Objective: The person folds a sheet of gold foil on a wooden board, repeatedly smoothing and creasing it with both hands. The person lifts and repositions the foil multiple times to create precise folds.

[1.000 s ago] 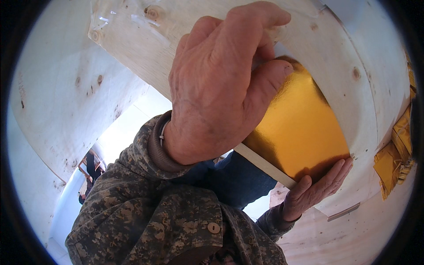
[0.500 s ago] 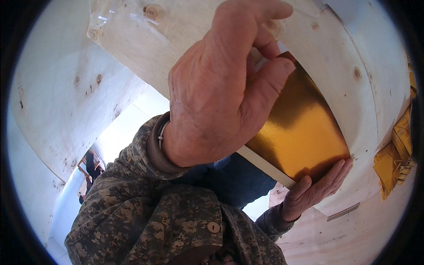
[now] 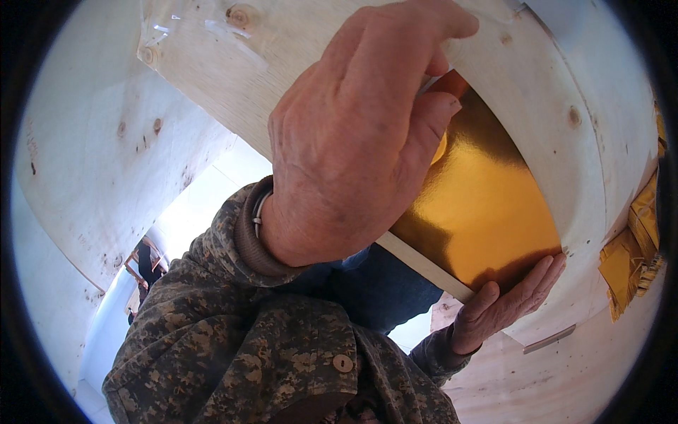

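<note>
A shiny gold foil sheet (image 3: 494, 205), perhaps the top of a stack, lies on a pale plywood board. My left hand (image 3: 346, 134) is over its left side, back of the hand up. One finger sticks out past the far corner; the others curl under with the thumb bent near them, and what lies between is hidden. My right hand (image 3: 508, 304) rests along the sheet's near right edge. Its fingers are stretched out side by side, and the thumb stands apart at the near corner.
Crumpled gold foil (image 3: 628, 261) hangs at the far right. Clear plastic (image 3: 233, 39) glints on the board's far left. A thin strip (image 3: 549, 339) sits near the lower right. Another plywood surface (image 3: 120, 162) is at the left, with a dark figure-like shape (image 3: 146, 265) beyond.
My left hand has shifted slightly, its thumb moving left and uncovering more of the gold sheet's far corner. My right hand stays in place.
</note>
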`<state>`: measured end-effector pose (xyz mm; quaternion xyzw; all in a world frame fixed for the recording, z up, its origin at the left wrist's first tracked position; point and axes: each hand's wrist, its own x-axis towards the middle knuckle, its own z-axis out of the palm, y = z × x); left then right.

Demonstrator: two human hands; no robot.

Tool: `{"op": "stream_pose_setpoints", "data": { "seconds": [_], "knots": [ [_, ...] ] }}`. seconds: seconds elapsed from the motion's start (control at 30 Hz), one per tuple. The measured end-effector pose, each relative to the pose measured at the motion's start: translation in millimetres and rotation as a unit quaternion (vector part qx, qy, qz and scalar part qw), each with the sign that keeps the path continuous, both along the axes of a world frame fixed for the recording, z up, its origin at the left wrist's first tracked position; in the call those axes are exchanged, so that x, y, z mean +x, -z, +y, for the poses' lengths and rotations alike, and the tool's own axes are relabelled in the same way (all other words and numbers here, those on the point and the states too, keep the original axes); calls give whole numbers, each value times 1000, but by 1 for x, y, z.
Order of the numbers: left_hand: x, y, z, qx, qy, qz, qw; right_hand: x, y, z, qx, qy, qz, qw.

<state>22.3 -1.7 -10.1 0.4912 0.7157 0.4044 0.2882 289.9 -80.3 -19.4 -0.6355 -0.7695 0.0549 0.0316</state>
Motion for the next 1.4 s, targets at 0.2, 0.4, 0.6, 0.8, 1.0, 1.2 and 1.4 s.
{"op": "stream_pose_setpoints", "data": {
  "seconds": [0.2, 0.4, 0.6, 0.8, 1.0, 1.2, 1.4],
  "knots": [
    [0, -1, 1, 11, 35, 66, 997, -1, 2, 1, 24, 8, -11, 1000],
    [-9, 12, 2, 124, 109, 200, 966, 0, 2, 1, 15, 4, -6, 1000],
    [-8, 4, -5, 81, 75, 162, 980, -5, -3, 4, 17, -22, 31, 999],
    [-14, -24, -14, 99, 69, 0, 993, -8, -6, 1, 29, -25, 20, 999],
    [9, -127, -70, 161, 302, -573, 744, 1, -2, -1, 56, -43, 33, 997],
    [62, -231, -128, 73, 538, -751, 375, 2, 11, 3, 185, -97, 29, 978],
    [105, -249, -163, 80, 577, -739, 340, 6, 17, 0, 203, -87, -9, 975]
  ]
}}
